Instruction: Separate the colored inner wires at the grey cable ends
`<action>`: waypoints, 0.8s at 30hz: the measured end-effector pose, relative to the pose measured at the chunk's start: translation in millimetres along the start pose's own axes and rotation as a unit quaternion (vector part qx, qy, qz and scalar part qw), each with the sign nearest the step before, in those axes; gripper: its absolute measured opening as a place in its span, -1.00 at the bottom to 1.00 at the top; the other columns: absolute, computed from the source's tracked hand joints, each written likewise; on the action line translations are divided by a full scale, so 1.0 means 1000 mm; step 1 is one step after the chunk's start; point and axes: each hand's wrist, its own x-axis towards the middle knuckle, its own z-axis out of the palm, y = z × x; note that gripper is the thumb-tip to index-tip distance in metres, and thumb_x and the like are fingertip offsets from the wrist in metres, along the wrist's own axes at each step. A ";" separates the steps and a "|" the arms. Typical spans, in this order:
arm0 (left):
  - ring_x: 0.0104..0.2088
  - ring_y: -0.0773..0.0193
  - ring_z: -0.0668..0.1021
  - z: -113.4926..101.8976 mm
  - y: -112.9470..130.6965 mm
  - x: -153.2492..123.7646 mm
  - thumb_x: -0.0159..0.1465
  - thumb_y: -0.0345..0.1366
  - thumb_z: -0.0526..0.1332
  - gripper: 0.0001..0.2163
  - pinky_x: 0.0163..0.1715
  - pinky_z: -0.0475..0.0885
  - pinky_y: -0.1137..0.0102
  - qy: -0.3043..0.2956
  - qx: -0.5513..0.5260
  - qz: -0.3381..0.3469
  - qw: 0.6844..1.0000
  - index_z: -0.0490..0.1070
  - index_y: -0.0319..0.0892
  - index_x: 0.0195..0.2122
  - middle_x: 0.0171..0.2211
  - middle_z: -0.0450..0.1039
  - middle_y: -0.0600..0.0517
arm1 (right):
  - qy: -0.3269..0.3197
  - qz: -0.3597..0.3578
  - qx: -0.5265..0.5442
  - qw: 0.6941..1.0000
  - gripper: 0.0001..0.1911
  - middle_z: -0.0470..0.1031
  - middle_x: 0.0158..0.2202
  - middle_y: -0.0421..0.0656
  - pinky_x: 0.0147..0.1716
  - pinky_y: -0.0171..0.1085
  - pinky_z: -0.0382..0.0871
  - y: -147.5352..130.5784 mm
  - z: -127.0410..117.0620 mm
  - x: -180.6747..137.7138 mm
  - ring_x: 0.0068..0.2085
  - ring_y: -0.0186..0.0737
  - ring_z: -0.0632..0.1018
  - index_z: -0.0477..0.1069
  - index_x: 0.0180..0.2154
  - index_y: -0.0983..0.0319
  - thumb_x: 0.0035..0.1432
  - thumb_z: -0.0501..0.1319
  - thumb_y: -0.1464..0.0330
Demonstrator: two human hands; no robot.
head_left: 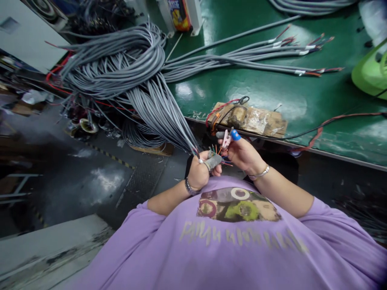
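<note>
My left hand point(199, 173), with a grey cover on its thumb, is closed around the end of a grey cable point(193, 150). Thin coloured wires point(218, 150) fan out of that end between my two hands. My right hand point(244, 156) wears a blue cap on the thumb and a grey cover on a fingertip. Pinched in it is a small pale pink clip-like tool point(226, 140), whose exact kind I cannot make out. The tool is just above the wires; whether it touches them is unclear.
A large coil of grey cables point(121, 64) lies on the green table point(266, 88) and hangs over its edge. Several cables with stripped ends point(302, 52) stretch right. A wooden board point(260, 119) with red and black leads is at the edge. A green object point(370, 74) stands far right.
</note>
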 end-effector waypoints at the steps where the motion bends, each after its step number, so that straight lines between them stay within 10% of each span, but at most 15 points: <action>1: -0.71 0.41 0.43 0.001 0.001 0.001 0.07 -0.03 0.38 -0.66 -0.70 0.34 0.51 -0.001 -0.003 -0.002 1.000 0.39 -0.20 -0.54 -0.66 0.45 0.08 | 0.009 -0.010 -0.007 1.000 -0.51 0.56 -0.37 -0.19 -0.47 -0.32 0.34 0.000 0.001 0.000 -0.45 -0.35 0.46 0.51 -0.28 0.18 -0.01 0.36 -0.10; 24: -0.71 0.42 0.44 0.002 -0.001 0.002 0.06 -0.03 0.38 -0.67 -0.70 0.34 0.52 -0.008 -0.002 0.008 1.000 0.39 -0.20 -0.53 -0.66 0.45 0.09 | 0.028 0.028 0.053 0.998 -0.32 0.55 -0.44 -0.16 -0.54 -0.36 0.32 -0.002 0.001 0.002 -0.50 -0.35 0.44 0.50 -0.34 0.21 0.02 0.16 -0.29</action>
